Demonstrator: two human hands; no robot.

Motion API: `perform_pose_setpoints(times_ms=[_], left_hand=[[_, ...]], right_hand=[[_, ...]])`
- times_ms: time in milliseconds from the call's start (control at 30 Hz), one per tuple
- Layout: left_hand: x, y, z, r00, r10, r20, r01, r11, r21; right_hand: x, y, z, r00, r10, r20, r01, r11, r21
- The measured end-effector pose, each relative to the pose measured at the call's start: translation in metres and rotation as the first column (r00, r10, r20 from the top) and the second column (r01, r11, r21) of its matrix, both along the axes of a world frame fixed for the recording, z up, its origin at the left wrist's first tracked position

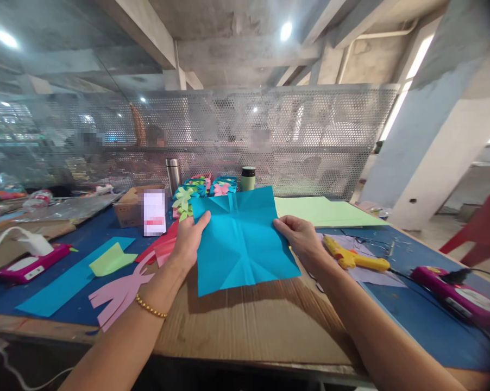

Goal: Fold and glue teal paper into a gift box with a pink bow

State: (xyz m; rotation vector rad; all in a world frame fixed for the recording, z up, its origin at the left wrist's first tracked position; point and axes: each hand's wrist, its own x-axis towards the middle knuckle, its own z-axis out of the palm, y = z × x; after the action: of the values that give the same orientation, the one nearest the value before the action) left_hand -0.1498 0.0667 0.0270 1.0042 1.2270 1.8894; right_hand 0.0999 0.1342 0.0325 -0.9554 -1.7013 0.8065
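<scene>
A creased blue square of paper (pixel 242 239) is held up over a cardboard sheet (pixel 249 320) on the table. My left hand (pixel 189 239) pinches its left edge, thumb on top of the paper. My right hand (pixel 300 236) grips its right edge with the fingers closed. A gold bead bracelet sits on my left wrist. Fold lines cross the paper from corner to corner and through the middle.
A yellow glue gun (pixel 353 258) lies right of my right hand, a pale green sheet (pixel 322 210) behind it. Pink paper cut-outs (pixel 120 290), a green scrap (pixel 111 259) and a blue strip lie left. Paper flowers (pixel 200 190), a steel flask (pixel 173 175), a green jar (pixel 247 178) and a cardboard box stand by the mesh screen. Pink devices sit at both sides.
</scene>
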Motion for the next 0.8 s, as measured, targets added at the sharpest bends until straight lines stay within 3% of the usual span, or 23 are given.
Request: perform_pose_setpoints(times_ms=[200, 333, 567, 800], left_hand=[[0.0052, -0.0053, 0.0041, 0.977, 0.086, -0.193, -0.079, 0.996, 0.042], [0.0069, -0.0051, -0.0001, 0.962, 0.088, -0.259, -0.086, 0.996, 0.017], [0.0003, -0.0001, -0.0030, 0.954, 0.143, -0.264, -0.150, 0.989, -0.006], [-0.0019, 0.0011, -0.0022, 0.971, 0.056, -0.233, -0.066, 0.997, -0.034]], right_hand=[[-0.0013, 0.0001, -0.0030, 0.998, 0.060, -0.013, -0.061, 0.995, -0.081], [-0.0037, 0.0004, -0.0074, 0.997, 0.028, -0.066, -0.035, 0.995, -0.095], [-0.0035, 0.0011, -0.0066, 0.995, -0.067, -0.078, 0.064, 0.997, -0.048], [-0.0033, -0.0025, -0.0067, 0.997, -0.027, -0.073, 0.020, 0.995, -0.099]])
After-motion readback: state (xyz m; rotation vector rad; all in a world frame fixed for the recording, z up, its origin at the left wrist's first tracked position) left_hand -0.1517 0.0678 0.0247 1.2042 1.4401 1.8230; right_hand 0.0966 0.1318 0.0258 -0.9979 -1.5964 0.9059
